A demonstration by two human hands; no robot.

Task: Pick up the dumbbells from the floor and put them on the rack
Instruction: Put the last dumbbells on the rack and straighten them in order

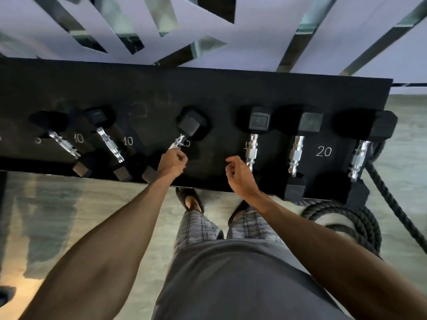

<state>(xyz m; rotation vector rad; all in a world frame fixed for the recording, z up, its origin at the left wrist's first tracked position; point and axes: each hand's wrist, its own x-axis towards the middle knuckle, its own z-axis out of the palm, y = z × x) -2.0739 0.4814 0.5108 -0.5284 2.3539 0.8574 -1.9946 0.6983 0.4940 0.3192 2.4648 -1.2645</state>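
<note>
A: From the left, what's on the rack (pixel 219 88)?

B: First the leftmost dumbbell (pixel 62 142), then its neighbour (pixel 111 145), both by painted 10s. Both lie aslant, with their near heads close to the rack's near edge.

A: And the one being placed?

B: The held dumbbell (pixel 188 125) is just right of those and leans the other way. The left hand (pixel 172 161) is wrapped tight round the near part of its handle. I can't tell whether its far head is on the shelf or just above it.

A: The other hand?

B: The right hand (pixel 240 174) hovers over a bare patch of the rack, fingers loosely curled, holding nothing. Right of it three bigger dumbbells lie in a row, the nearest (pixel 254 135) just beside its fingers.

A: What could go wrong?

B: The held one's near head sits at the rack's near edge. Let go while it's crooked and I'd expect it to roll or tip off, straight at the sandalled foot (pixel 189 202) below. Swinging it straight could also knock the neighbour. On the floor I see only a coiled rope (pixel 346 218), far right.
</note>
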